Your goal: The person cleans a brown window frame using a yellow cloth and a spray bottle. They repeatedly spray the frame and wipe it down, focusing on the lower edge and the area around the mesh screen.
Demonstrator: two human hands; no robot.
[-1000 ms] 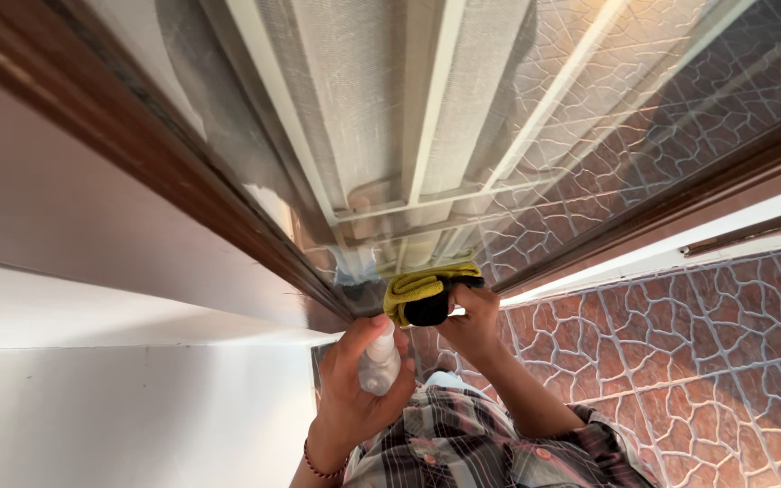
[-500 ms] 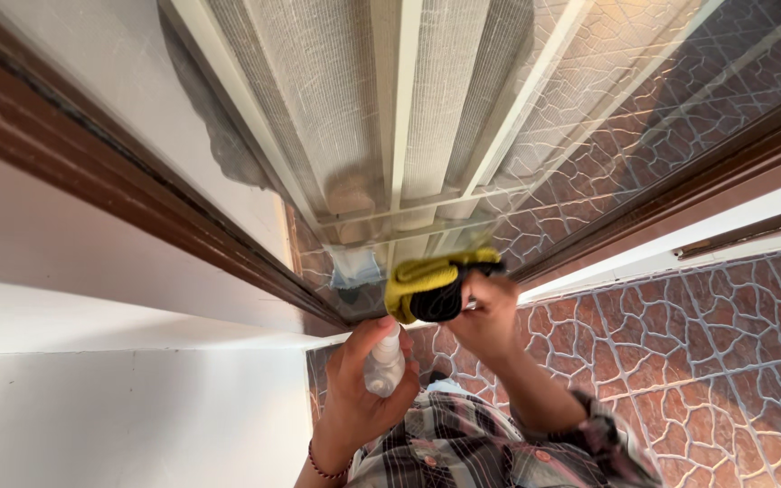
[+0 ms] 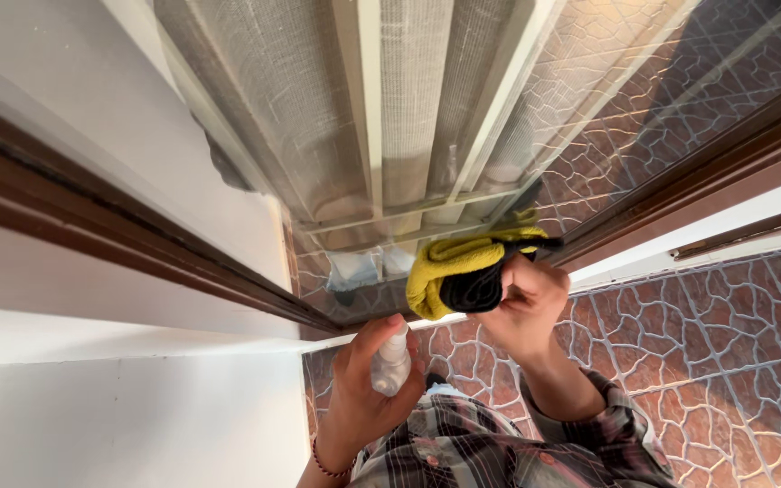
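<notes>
My left hand (image 3: 363, 389) grips a small clear spray bottle (image 3: 390, 364) with a white top, held low in front of my chest. My right hand (image 3: 524, 307) holds a folded yellow and black cloth (image 3: 463, 271) pressed against the bottom of a glass door pane (image 3: 463, 108). The glass reflects a white metal grille and my own arms. The cloth sits just above the dark brown wooden door frame (image 3: 137, 244) at the lower edge of the pane.
A white wall (image 3: 119, 407) runs along the left. Reddish-brown patterned floor tiles (image 3: 707, 343) spread to the right, crossed by a white threshold strip (image 3: 680, 244). My plaid shirt (image 3: 490, 452) fills the bottom.
My right hand has carried the cloth rightward and a little up along the bottom of the glass. The left hand and bottle have hardly shifted.
</notes>
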